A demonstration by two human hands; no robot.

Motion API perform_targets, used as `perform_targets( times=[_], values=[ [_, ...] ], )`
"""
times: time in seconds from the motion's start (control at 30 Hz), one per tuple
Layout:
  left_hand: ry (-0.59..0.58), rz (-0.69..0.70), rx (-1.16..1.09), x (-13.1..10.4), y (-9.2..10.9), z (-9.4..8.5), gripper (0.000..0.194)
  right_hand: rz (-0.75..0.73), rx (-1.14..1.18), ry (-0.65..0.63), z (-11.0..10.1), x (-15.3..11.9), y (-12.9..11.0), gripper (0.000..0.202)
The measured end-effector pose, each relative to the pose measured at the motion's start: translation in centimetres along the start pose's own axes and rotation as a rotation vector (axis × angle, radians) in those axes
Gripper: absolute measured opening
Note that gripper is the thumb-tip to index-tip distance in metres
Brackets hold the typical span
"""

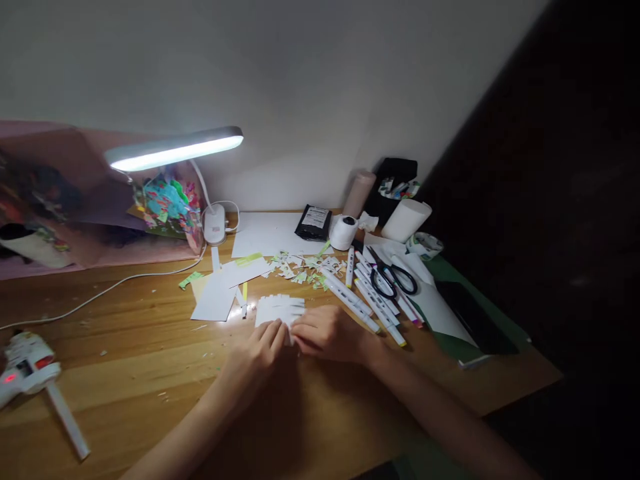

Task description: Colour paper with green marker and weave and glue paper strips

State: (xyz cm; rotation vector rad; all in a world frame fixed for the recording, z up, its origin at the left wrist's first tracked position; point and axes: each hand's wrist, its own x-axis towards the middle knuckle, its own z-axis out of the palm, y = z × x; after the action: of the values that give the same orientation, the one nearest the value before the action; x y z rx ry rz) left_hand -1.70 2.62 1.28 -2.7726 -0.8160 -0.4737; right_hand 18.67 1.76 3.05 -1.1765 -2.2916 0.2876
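A small white paper piece (280,308) with strips or slits along its far edge lies on the wooden table. Over its near left edge, the fingers of my left hand (260,348) are together and bent, gripping the paper. My right hand (327,331) pinches the near right edge, its fingertips close to those of the left. The hands cover the near part of the paper, so how it is folded or joined there is hidden. Just left of it lies a narrow strip with a yellow end (245,293).
White and yellowish sheets (216,303) and green-white scraps (300,265) lie beyond the hands. Markers (375,297) and black-handled scissors (393,277) are to the right, near a dark phone-like slab (475,317). A glue gun (31,367) sits left. A lit lamp (177,148) overhangs the back.
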Motion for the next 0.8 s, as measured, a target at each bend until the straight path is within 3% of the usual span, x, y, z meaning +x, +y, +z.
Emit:
perform_targets(
  times=[0.07,0.13,0.27,0.37,0.43,0.63,0.8],
  values=[
    [0.045,0.038,0.026,-0.6,0.4,-0.1,0.031,-0.052,-0.052,-0.084,-1.2,-0.1,0.4,0.019],
    [0.05,0.052,0.045,-1.2,0.9,-0.2,0.033,0.043,-0.122,-0.017,-2.4,0.0,2.1,0.02],
    [0.078,0.08,0.072,-2.0,1.9,-0.4,0.036,0.327,-0.277,0.134,-4.5,0.8,8.4,0.019],
    [0.141,0.088,0.065,-2.3,2.5,-0.3,0.037,0.419,-0.364,0.092,-5.4,1.4,12.7,0.014],
    [0.166,0.079,0.033,-2.3,2.7,-0.2,0.036,0.446,-0.396,0.052,-5.3,1.7,14.3,0.011],
    [0.067,0.017,-0.095,-2.1,2.4,0.0,0.037,0.466,-0.425,0.013,-4.3,2.0,15.4,0.011],
    [-0.073,-0.011,-0.085,-2.5,2.8,0.6,0.041,0.512,-0.421,0.15,-4.6,1.3,14.3,0.013]
  ],
)
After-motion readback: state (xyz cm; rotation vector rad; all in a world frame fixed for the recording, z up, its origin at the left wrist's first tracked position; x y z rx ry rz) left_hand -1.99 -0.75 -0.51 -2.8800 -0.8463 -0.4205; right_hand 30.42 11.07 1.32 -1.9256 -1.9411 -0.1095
